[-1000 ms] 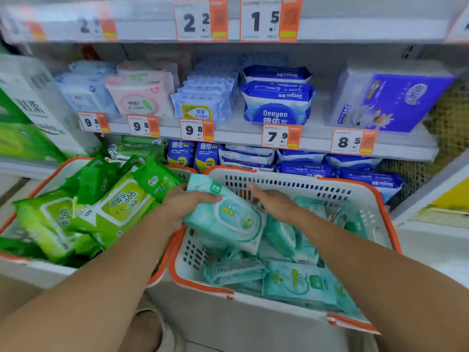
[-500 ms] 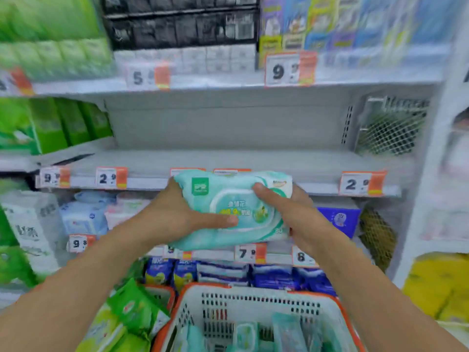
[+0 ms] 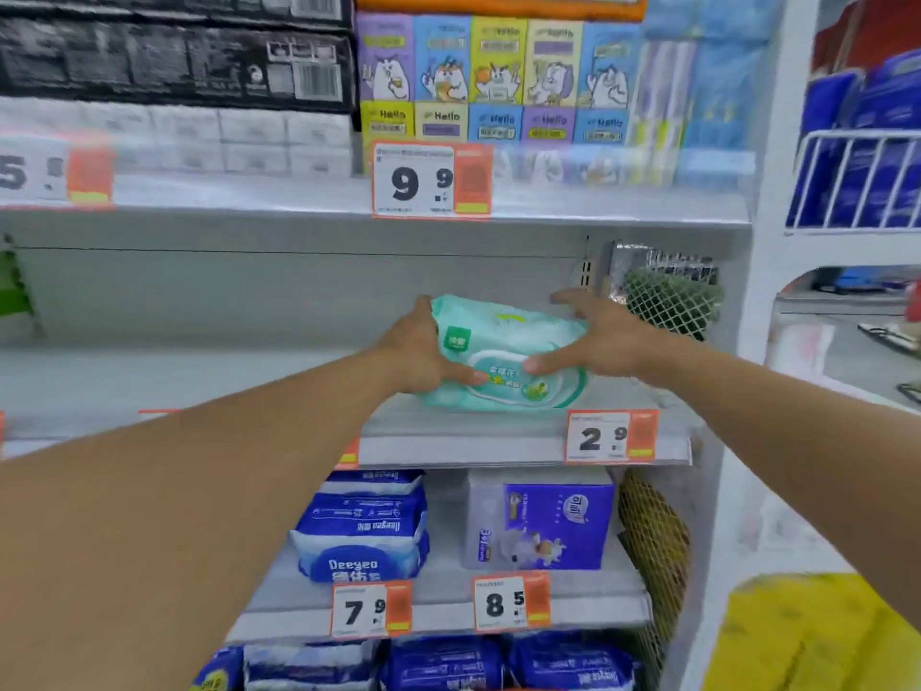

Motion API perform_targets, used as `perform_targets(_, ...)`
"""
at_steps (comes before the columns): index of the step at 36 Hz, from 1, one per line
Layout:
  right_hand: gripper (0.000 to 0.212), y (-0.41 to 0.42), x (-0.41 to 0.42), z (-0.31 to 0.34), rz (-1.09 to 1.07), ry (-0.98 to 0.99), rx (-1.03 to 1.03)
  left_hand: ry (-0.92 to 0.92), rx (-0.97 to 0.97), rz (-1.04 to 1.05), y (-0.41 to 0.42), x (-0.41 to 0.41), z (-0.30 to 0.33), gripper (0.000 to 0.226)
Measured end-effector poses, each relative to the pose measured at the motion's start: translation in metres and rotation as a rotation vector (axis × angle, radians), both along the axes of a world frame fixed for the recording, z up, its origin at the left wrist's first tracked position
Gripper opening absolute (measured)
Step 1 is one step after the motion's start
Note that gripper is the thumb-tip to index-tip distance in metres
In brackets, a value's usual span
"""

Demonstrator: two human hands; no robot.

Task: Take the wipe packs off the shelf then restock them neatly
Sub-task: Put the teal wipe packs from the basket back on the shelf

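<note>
A mint-green wipe pack (image 3: 503, 351) with a white oval lid lies on the bare grey shelf (image 3: 199, 381), near its right end. My left hand (image 3: 423, 351) grips the pack's left end, thumb on the front face. My right hand (image 3: 593, 336) holds its right end, thumb on the lid and fingers spread over the top. The pack's underside touches the shelf board just above the 2.9 price tag (image 3: 610, 436).
A mesh side panel (image 3: 668, 301) closes the shelf's right end. Above sit black and white boxes (image 3: 174, 57) and colourful tissue packs (image 3: 498, 77). Below are blue Deeyeo packs (image 3: 364, 531) and a purple pack (image 3: 548, 521). The baskets are out of view.
Both hands lifted the mint pack out of the basket, raised it past the lower shelves and carried it forward onto the bare shelf. My view tilted up with it.
</note>
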State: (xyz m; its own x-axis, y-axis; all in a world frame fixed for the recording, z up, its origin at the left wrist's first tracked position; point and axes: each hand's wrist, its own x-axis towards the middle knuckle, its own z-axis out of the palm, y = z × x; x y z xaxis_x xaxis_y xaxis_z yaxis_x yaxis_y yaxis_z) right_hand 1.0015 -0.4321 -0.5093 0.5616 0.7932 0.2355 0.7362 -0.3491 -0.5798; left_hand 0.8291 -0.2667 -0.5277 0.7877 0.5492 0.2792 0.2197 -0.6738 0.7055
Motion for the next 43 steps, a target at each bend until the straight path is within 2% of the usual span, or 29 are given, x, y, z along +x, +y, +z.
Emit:
perform_targets(2,0.121,0.022,0.014,-0.001,0.024,-0.293,-0.304,0.121,0.003,-0.144,0.009,0.018,-0.021,0.069)
perform_targets(3,0.118,0.034,0.016,-0.001,0.040,-0.403,-0.396,0.207,0.020,-0.196,0.010,0.023,-0.027,0.061)
perform_targets(5,0.107,0.054,0.027,0.000,0.051,-0.531,-0.472,0.454,0.075,-0.225,0.019,0.031,-0.030,0.073)
perform_targets(6,0.105,0.060,0.033,0.003,0.064,-0.550,-0.484,0.612,0.102,-0.226,0.017,0.030,-0.024,0.082)
perform_targets(8,0.107,0.071,0.051,0.003,0.072,-0.528,-0.478,0.887,0.097,-0.168,0.019,0.031,-0.011,0.083)
perform_targets(10,0.112,0.078,0.069,0.000,0.019,-0.557,-0.465,1.017,0.079,-0.086,0.018,0.033,-0.002,0.088)
perform_targets(13,0.111,0.088,0.099,-0.010,-0.135,-0.610,-0.471,1.089,0.123,0.023,0.020,0.042,0.004,0.106)
perform_targets(19,0.106,0.102,0.139,-0.008,-0.184,-0.532,-0.471,1.167,0.230,0.016,0.029,0.055,0.006,0.113)
perform_targets(23,0.105,0.112,0.155,-0.012,-0.290,-0.607,-0.500,1.185,0.269,0.015,0.029,0.057,0.008,0.119)
perform_targets(27,0.113,0.120,0.164,-0.014,-0.287,-0.644,-0.486,1.183,0.274,0.025,0.028,0.056,0.008,0.119)
perform_targets(34,0.107,0.134,0.174,-0.022,-0.393,-0.658,-0.451,1.174,0.293,0.026,0.029,0.059,0.007,0.118)
perform_targets(43,0.113,0.138,0.177,-0.018,-0.400,-0.631,-0.495,1.170,0.296,0.019,0.033,0.061,0.006,0.114)
